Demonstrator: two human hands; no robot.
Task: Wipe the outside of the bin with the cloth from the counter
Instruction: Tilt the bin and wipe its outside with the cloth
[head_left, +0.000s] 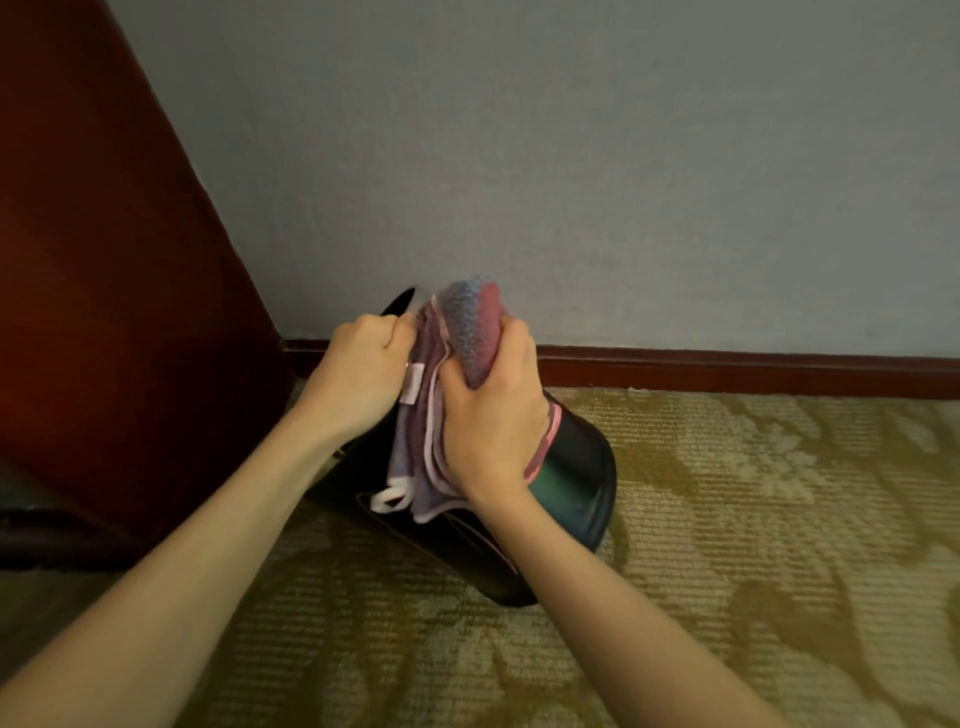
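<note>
A dark glossy bin (576, 467) stands tilted on the carpet close to the wall. A folded purple and pink cloth (470, 327) with a white loop and tag is bunched over the bin's upper side. My right hand (491, 415) is closed around the cloth and presses it against the bin. My left hand (358, 369) is a fist at the bin's rim on the left, touching the cloth's edge; whether it grips the rim or the cloth is hidden. Much of the bin's top is covered by hands and cloth.
A dark red-brown wooden cabinet side (104, 291) rises at the left, right next to the bin. A grey wall (571, 156) with a dark skirting board (727, 371) runs behind. Patterned beige-gold carpet (727, 571) stretches to the right and front.
</note>
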